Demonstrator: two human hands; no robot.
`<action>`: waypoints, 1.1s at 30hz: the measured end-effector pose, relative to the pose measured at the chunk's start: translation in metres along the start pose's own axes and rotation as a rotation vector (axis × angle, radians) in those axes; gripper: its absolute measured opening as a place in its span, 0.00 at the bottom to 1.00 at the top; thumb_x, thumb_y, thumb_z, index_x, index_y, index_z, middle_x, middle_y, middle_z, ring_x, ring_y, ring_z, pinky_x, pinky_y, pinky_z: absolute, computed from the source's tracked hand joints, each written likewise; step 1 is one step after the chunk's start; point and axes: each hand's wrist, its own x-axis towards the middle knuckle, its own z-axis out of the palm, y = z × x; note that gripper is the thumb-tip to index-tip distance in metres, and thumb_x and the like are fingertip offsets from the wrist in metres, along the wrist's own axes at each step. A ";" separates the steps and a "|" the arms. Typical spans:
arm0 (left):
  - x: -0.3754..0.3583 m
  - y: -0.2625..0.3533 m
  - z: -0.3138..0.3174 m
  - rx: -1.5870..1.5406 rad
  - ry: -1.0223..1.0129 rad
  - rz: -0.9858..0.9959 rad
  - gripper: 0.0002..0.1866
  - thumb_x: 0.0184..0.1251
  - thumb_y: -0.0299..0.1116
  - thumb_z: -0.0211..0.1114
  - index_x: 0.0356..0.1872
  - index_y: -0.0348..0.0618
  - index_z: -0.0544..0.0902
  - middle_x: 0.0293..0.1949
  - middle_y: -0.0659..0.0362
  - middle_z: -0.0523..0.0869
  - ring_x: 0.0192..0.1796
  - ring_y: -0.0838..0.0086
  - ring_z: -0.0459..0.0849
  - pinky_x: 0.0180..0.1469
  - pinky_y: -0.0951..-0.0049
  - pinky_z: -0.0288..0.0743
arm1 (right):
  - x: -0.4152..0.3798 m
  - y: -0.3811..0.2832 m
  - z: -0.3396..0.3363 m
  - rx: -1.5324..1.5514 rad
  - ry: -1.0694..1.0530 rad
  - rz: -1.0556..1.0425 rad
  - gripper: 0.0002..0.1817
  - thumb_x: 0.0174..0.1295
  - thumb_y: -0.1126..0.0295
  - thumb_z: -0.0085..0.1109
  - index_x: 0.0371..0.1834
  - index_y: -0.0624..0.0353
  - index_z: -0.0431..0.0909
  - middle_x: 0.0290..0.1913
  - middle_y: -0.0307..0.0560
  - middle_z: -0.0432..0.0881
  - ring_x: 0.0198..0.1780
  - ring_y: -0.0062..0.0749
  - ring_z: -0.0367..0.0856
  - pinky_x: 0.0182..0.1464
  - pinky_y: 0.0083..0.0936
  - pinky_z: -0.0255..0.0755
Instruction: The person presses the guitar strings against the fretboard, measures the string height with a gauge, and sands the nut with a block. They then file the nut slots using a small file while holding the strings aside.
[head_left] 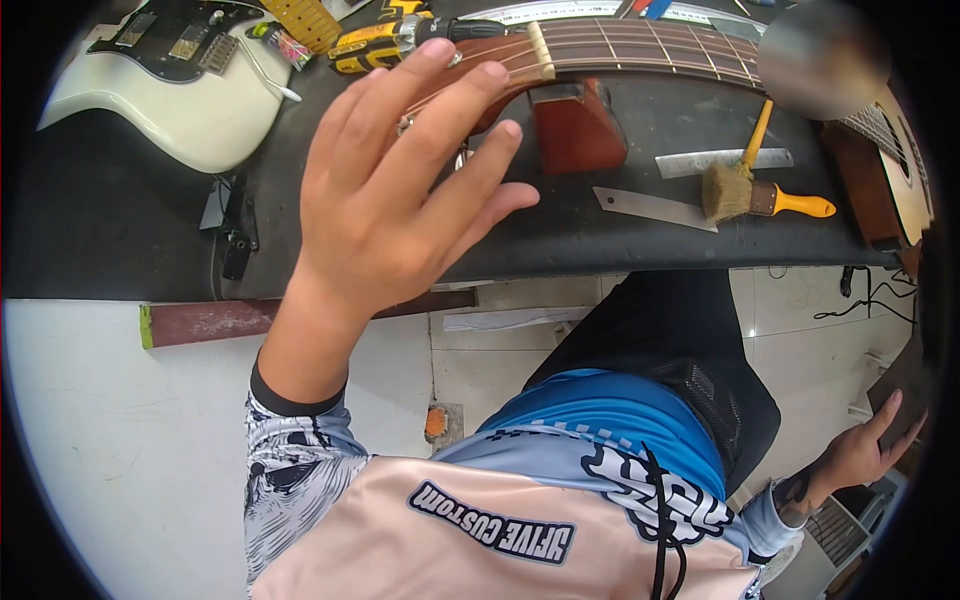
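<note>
My left hand [385, 190] is spread with fingers apart over the reddish-brown headstock of an acoustic guitar [660, 48]. Its fingertips lie across the headstock just left of the pale nut [541, 52], hiding much of the tuners. Under the neck, close to the nut, stands a brown wooden block [578, 130]. Down at the far right, my right hand [865, 452] reaches out with stretched fingers at the edge of a dark flat panel [905, 385]; they are parted, and nothing shows gripped between them.
A white electric guitar [200, 105] lies at the left, with a yellow-black power drill [375, 45] behind my left hand. On the black bench [450, 262] are a steel ruler [690, 163], a flat metal blade [650, 207] and a brush with a yellow handle [800, 204].
</note>
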 end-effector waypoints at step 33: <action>-0.040 0.095 0.035 -0.078 0.335 -0.432 0.17 0.73 0.59 0.64 0.55 0.71 0.87 0.55 0.66 0.80 0.66 0.65 0.73 0.72 0.53 0.64 | 0.228 0.107 0.066 0.137 -0.084 -0.219 0.31 0.69 0.84 0.49 0.74 0.46 0.75 0.79 0.54 0.63 0.76 0.43 0.69 0.74 0.34 0.66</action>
